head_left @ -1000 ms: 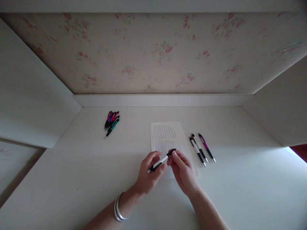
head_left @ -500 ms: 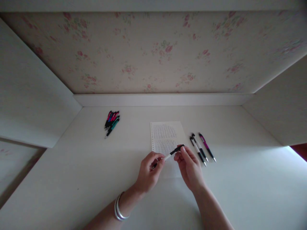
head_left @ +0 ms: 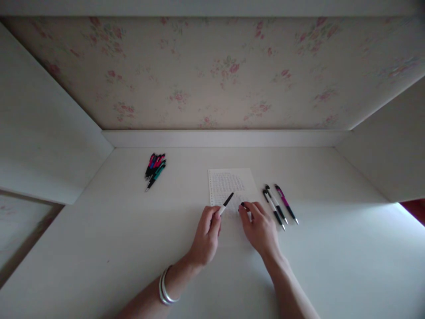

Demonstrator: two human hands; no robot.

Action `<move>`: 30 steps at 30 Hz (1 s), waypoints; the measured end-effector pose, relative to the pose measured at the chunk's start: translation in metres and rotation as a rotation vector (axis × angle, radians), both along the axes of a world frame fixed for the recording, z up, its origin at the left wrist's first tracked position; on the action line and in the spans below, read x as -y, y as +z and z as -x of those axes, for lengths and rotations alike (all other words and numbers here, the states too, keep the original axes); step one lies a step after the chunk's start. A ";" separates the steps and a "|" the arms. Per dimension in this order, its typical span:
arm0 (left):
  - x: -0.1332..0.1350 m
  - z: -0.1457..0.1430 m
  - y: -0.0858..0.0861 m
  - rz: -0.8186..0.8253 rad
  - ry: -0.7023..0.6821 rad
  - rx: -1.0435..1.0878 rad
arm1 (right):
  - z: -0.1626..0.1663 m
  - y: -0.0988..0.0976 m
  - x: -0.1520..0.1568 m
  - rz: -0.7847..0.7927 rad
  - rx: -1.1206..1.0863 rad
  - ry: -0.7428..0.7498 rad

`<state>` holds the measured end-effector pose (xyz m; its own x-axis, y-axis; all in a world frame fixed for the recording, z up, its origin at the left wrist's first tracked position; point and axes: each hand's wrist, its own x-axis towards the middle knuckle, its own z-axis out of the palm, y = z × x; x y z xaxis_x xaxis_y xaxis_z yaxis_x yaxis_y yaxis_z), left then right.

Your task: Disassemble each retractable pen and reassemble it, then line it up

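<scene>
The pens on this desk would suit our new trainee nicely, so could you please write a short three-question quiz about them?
1. Which hand holds a white-and-black pen?
2. How many pens lie on the desk right of the written sheet: a) one, b) three, or c) five?
3. True or false: the purple pen lies farther from that sheet than its two white neighbours.

Key: 1. The left hand. 2. b. 3. True.

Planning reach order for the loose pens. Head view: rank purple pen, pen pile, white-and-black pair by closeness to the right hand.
From the right hand:
1. White-and-black pair: just right of it; the two are too close to each other to rank separately.
2. Purple pen: right of that pair.
3. Pen pile: far left, toward the back.
</scene>
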<state>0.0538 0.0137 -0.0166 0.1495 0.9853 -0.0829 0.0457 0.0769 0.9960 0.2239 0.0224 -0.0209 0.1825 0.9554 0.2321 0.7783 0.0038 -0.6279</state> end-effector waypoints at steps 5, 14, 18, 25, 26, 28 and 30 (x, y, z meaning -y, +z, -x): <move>0.000 -0.002 -0.004 0.112 0.008 0.070 | 0.014 0.005 -0.009 0.046 0.279 0.084; -0.001 -0.002 -0.010 0.118 -0.025 0.026 | 0.015 -0.006 -0.014 0.063 0.250 0.156; -0.001 -0.001 -0.009 0.079 -0.019 -0.022 | 0.013 -0.007 -0.010 -0.016 0.059 0.119; 0.001 -0.003 -0.006 -0.068 -0.093 -0.183 | 0.025 0.008 -0.002 0.121 -0.849 -0.035; 0.001 -0.004 -0.006 -0.089 -0.107 -0.212 | 0.027 0.009 -0.002 0.136 -0.932 -0.059; 0.002 -0.005 -0.006 -0.123 -0.129 -0.249 | 0.029 0.009 -0.001 0.143 -0.997 -0.108; 0.002 -0.005 -0.005 -0.144 -0.147 -0.261 | 0.029 0.008 -0.001 0.148 -0.990 -0.126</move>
